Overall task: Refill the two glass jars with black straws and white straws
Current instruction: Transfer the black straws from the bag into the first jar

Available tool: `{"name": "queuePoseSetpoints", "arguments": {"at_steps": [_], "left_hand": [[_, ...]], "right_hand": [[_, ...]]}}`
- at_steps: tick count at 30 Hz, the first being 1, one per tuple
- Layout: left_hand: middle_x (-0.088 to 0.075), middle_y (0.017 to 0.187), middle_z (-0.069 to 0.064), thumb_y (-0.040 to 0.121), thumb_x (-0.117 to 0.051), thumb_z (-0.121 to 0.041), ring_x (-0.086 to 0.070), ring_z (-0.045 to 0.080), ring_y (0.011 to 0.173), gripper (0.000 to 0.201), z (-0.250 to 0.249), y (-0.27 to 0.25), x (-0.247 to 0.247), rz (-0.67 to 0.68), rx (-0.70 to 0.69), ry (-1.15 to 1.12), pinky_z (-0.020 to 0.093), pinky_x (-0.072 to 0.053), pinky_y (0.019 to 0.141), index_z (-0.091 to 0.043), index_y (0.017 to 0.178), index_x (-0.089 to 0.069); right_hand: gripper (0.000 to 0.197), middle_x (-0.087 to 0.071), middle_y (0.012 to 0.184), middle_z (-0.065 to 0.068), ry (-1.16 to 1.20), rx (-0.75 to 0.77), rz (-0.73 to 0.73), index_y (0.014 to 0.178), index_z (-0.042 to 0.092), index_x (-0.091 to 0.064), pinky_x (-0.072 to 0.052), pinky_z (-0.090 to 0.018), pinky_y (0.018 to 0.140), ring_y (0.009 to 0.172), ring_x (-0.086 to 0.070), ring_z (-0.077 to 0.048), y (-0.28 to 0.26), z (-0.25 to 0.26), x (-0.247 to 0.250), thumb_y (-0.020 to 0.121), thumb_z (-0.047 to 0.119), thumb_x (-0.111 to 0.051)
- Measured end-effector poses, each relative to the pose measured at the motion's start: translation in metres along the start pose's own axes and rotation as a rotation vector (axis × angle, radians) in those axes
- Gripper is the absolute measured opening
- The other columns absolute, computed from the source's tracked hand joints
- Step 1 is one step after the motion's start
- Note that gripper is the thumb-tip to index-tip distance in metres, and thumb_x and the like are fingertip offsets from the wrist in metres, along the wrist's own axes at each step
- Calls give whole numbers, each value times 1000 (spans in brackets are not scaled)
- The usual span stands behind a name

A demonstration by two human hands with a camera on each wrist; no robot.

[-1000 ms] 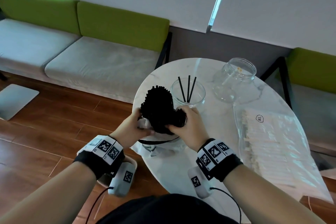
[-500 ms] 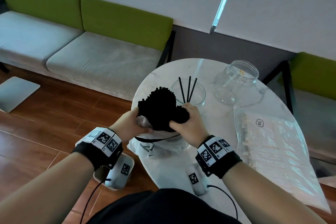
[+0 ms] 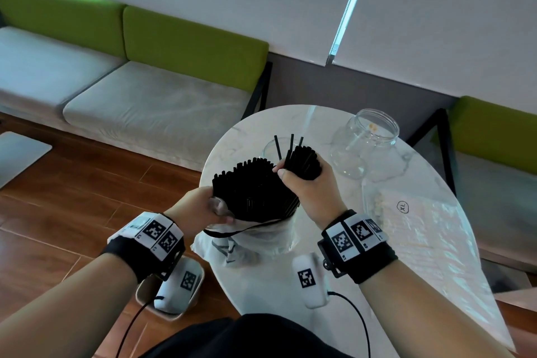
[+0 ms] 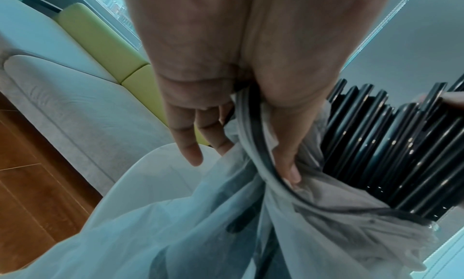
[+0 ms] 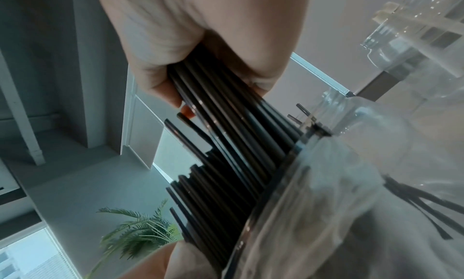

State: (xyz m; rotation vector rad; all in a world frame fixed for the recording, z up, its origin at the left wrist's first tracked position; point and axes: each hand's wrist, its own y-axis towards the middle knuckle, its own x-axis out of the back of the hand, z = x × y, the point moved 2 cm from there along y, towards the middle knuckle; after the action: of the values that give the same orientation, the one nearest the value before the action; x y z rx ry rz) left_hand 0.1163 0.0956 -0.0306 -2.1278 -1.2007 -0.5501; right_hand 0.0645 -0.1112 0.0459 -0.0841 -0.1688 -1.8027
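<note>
Right hand (image 3: 312,183) clenched around a handful of black straws (image 3: 303,163), raised partly out of the larger bundle of black straws (image 3: 252,192) standing in a clear plastic bag (image 3: 252,244) on the round marble table (image 3: 261,285). Left hand (image 3: 200,209) pinches the bag's rim. Behind the hands, a glass jar (image 3: 271,148) holds three black straws; a second glass jar (image 3: 366,142) stands to its right. A bag of white straws (image 3: 412,229) lies on the table's right side.

Soft daylight, wide-angle views

Daylight glares on the table (image 3: 290,125); wrist views are bluish, with blurred close hands and bent edges.
</note>
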Motion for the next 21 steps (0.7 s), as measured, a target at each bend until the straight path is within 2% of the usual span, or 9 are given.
{"name": "queuePoseSetpoints", "arguments": {"at_steps": [3, 6, 8, 10, 13, 14, 16, 18, 21], "left_hand": [[-54, 71, -5, 72, -79, -13, -52, 13, 73, 24, 0, 0, 1, 3, -8, 0, 22, -45, 72, -15, 76, -55], [-56, 69, -6, 70, -80, -14, -56, 14, 76, 33, 1, 2, 2, 10, -21, -8, 28, -47, 80, -23, 67, -49], [-57, 71, -7, 71, -80, -14, -55, 11, 75, 32, -1, 2, 3, 8, -28, -12, 23, -45, 76, -26, 70, -50], [-60, 78, -7, 72, -79, -16, -55, 10, 78, 29, -2, 1, 3, 1, -35, 7, 18, -43, 71, -25, 79, -53], [-64, 84, -1, 71, -80, -17, -57, 13, 82, 28, -2, 1, 5, 4, -29, 25, 19, -44, 73, -14, 90, -58], [-63, 81, -2, 71, -80, -17, -57, 14, 81, 28, -2, 1, 6, 6, -30, 19, 20, -45, 74, -12, 88, -58], [-60, 76, -6, 70, -80, -17, -57, 13, 79, 26, -2, 3, 6, 6, -42, 15, 25, -46, 77, -18, 80, -56], [-60, 75, -8, 70, -81, -17, -56, 11, 76, 32, -3, 3, 6, -3, -41, 35, 27, -46, 78, -27, 74, -51], [-59, 71, -5, 68, -80, -12, -55, 15, 75, 32, -2, 4, 8, -4, -27, 5, 33, -48, 79, -25, 70, -51]], "right_hand": [[9, -69, 79, -8, 54, -3, -11, 85, 1, -61, -54, -25, 78, 77, -68, -15, 5, 6, 1, 82, -7, -61], [17, -64, 74, -4, 110, 10, 34, 81, 5, -57, -54, -24, 73, 70, -65, -13, 8, 14, -1, 83, -12, -57], [25, -64, 71, 0, 111, 51, 62, 76, 10, -56, -53, -27, 74, 70, -62, -13, 10, 21, 0, 83, -14, -55], [22, -65, 69, 1, 126, 71, 76, 78, 10, -54, -51, -33, 77, 71, -61, -15, 12, 28, 2, 81, -12, -55], [14, -65, 76, -4, 160, 82, 60, 85, 5, -55, -50, -40, 81, 76, -64, -22, 17, 36, 8, 74, 4, -64], [18, -64, 79, -8, 168, 81, 51, 86, 4, -55, -50, -42, 80, 76, -64, -23, 19, 38, 10, 72, 8, -65], [24, -59, 82, -15, 199, 87, 43, 92, -4, -53, -50, -42, 75, 72, -62, -23, 22, 43, 13, 74, 8, -63], [20, -59, 79, -12, 217, 105, 32, 92, -5, -51, -49, -41, 73, 70, -60, -23, 24, 48, 16, 77, 5, -60], [15, -59, 74, -1, 301, 128, -29, 88, 7, -50, -49, -41, 71, 71, -57, -25, 29, 59, 25, 77, 2, -59]]}}
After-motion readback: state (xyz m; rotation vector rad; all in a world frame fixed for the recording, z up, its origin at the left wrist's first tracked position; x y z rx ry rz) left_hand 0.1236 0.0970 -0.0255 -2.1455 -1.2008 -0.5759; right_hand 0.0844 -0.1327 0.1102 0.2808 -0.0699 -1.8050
